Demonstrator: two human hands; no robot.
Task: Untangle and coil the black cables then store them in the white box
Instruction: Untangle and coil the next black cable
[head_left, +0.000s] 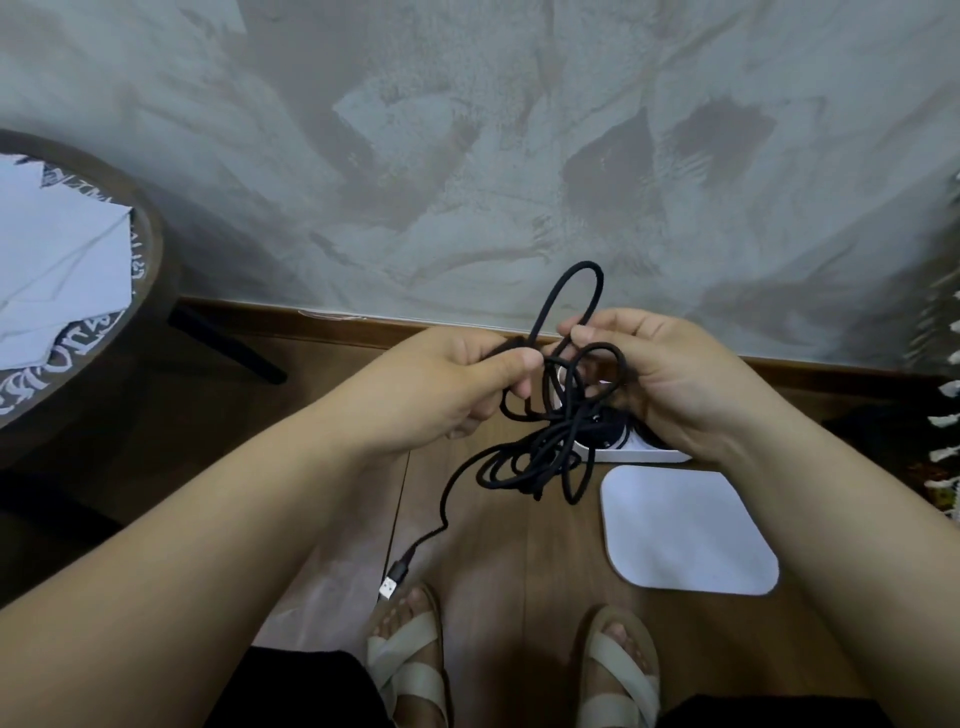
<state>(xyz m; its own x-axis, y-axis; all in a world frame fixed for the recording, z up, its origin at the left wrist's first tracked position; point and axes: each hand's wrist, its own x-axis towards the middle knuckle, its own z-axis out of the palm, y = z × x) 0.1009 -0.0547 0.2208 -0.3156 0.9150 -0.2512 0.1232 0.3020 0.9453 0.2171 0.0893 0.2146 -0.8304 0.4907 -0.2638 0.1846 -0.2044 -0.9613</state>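
The fingers (511, 362) of the left hand (452, 387) are curled around the black cable (545, 452), and the right hand (675, 384) pinches a loop of it; the tangle hangs between them above the wooden floor (467, 540). The tangle and the right hand partly hide the white box (649, 456) below. A flat white lid (685, 530) with rounded corners lies just beside the box. The braided cable ends in a USB plug (388, 588) near beige sandals (410, 665).
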